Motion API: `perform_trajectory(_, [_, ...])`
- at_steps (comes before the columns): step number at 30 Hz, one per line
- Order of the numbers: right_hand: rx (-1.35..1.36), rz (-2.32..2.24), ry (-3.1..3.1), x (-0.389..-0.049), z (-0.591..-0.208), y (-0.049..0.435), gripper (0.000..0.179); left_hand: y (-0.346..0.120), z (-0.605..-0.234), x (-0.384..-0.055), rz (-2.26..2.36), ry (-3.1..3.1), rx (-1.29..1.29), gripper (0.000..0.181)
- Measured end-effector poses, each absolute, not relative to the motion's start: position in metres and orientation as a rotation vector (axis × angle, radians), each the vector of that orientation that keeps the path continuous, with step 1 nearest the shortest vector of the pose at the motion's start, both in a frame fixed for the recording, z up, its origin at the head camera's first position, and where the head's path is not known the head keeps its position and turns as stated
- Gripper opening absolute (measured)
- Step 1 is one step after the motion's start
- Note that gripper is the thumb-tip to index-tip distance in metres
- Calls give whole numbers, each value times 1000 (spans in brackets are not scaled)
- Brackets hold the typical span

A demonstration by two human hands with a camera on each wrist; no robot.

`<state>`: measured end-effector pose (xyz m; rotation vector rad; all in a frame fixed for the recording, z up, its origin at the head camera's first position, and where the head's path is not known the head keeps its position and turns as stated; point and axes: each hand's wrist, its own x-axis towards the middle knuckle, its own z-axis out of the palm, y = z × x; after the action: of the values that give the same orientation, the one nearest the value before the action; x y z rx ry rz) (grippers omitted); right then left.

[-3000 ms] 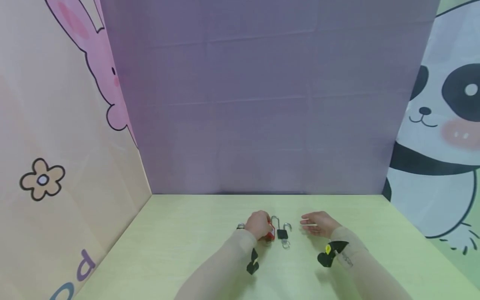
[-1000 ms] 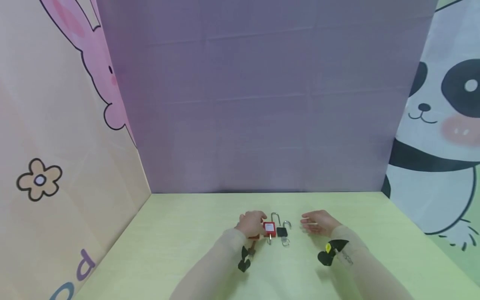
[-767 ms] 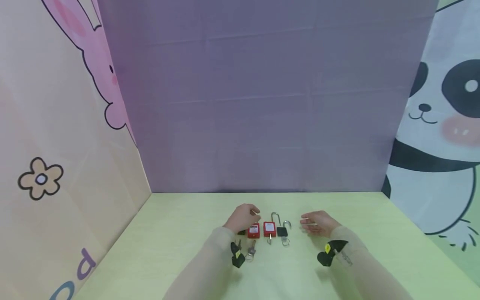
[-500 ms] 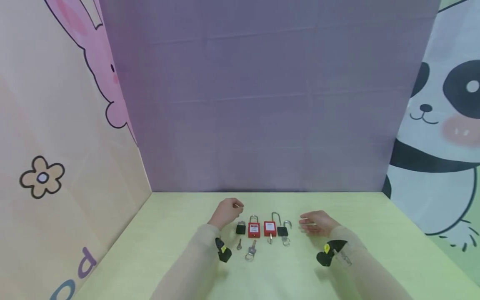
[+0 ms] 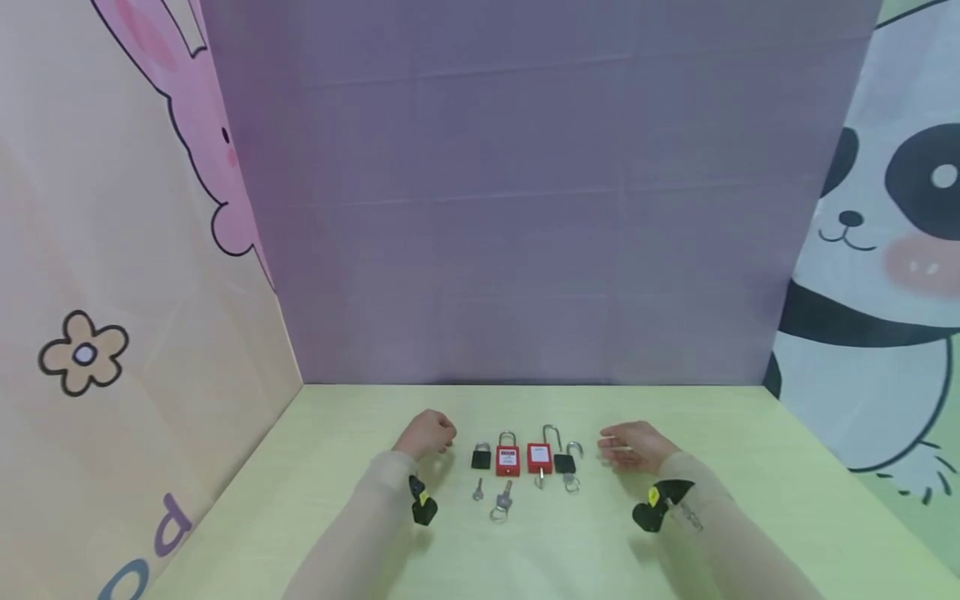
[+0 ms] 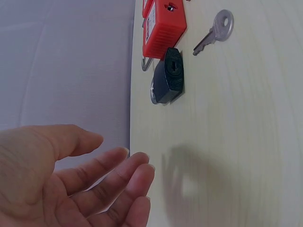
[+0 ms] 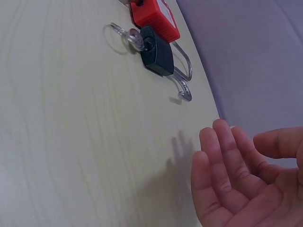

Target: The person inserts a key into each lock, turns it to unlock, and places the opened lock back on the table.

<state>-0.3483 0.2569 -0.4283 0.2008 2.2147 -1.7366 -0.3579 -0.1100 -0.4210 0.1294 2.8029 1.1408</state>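
My left hand [image 5: 427, 434] hovers over the table to the left of the locks, fingers loosely bent and holding nothing. Nearest it is a small black padlock [image 6: 169, 78] with its shackle closed. Beside that lies a red padlock [image 5: 507, 460] with a closed shackle. A second red padlock [image 5: 539, 457] has its shackle raised and a key in its bottom. At the right of the row, another black padlock [image 7: 157, 53] has its shackle swung out and a ringed key in it. My right hand [image 5: 637, 447] is held to the right of this one, fingers relaxed, nothing in it.
On the pale table [image 5: 360, 533], a small key [image 5: 478, 490] lies in front of the left black padlock. A key on a ring [image 5: 502, 502] lies in front of the left red one. A grey-purple backdrop [image 5: 525, 208] rises behind the table, with printed cloths at both sides.
My left hand has let go of the left red padlock and moved left, away from the row, uncovering the two left padlocks and loose keys. My right hand has stayed nearly still.
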Motion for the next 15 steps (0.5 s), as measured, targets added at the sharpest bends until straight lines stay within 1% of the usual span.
perform_trajectory(3, [157,-1654,2326,-349,-426,253,40,-111,-422,-359,1144,2796,137,23])
perform_trajectory(6, [84,-1419,2569,-347,-416,237,34,-109,-422,-359,1149,2792,128,22])
perform_trajectory(10, [-80,-1040,2788,-336,-397,192,24,-105,-422,-358,1142,2791,128,21])
perform_trajectory(13, [-274,-824,2765,-317,-386,153,17,-101,-422,-359,1133,2789,146,21])
perform_trajectory(15, [-395,-695,2708,-302,-384,131,17,-99,-422,-360,1131,2787,154,21])
